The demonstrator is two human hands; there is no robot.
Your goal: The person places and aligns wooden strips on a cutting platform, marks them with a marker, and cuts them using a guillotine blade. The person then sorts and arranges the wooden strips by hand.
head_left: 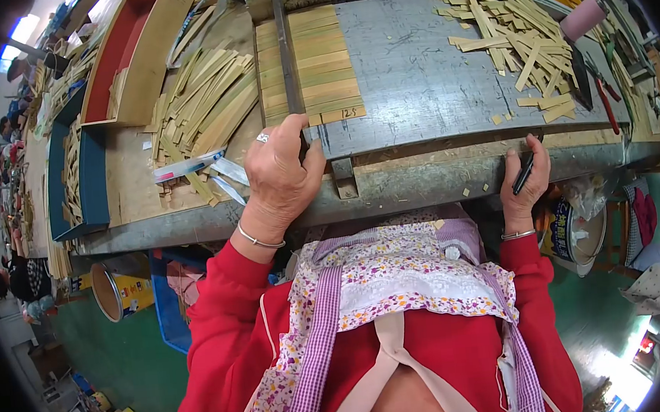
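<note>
My left hand [282,165] is closed round the near end of a dark metal bar [288,62]. The bar lies across a row of flat bamboo strips [322,59] set side by side on a grey metal plate [420,67]. The nearest strip bears the handwritten mark "12.5". My right hand [527,173] is at the table's front edge, its fingers bent round a black pen-like tool [524,174]. Loose strips [526,43] lie heaped on the plate's right side, and more strips [213,99] are piled left of the bar.
A red-lined wooden box [132,59] and a dark blue box [77,179] stand at the left. On the right are a pink spool [583,18] and red-handled pliers [606,95]. A marker [187,166] lies near my left hand. Several people are in the far left background.
</note>
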